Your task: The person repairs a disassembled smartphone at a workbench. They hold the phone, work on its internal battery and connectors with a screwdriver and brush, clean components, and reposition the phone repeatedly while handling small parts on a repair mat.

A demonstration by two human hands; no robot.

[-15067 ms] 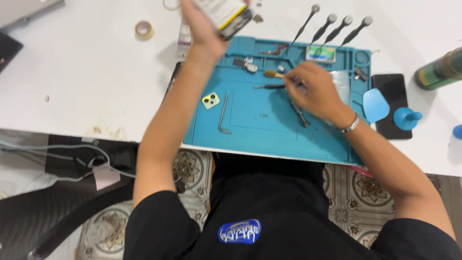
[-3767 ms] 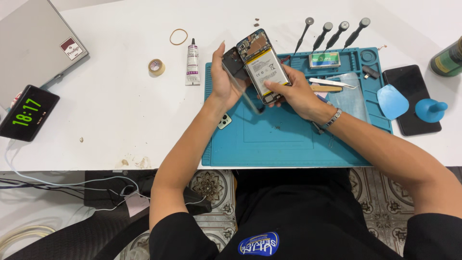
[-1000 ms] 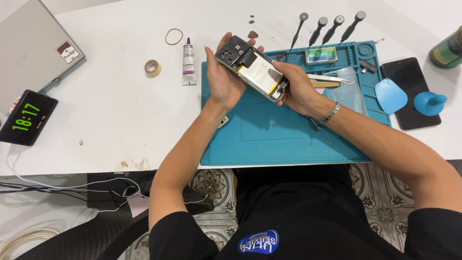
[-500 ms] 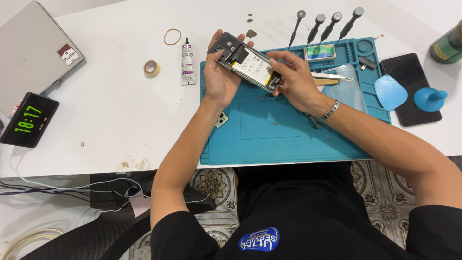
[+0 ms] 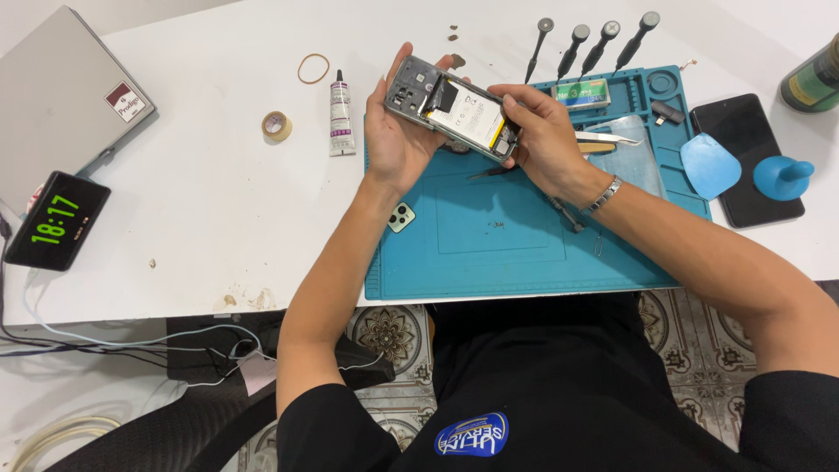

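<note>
Opened phone [image 5: 454, 109], back cover off and battery showing, held tilted above the far edge of the blue mat [image 5: 516, 236], toward the desk's [image 5: 201, 210] far edge. Left hand [image 5: 398, 131] cupped closed under its camera end. Right hand [image 5: 542, 131] gripping the other end, fingertips pressed on the battery's edge.

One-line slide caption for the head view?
Both hands, left hand and right hand, hold an opened smartphone, battery exposed, above a blue repair mat on a white table.
</note>
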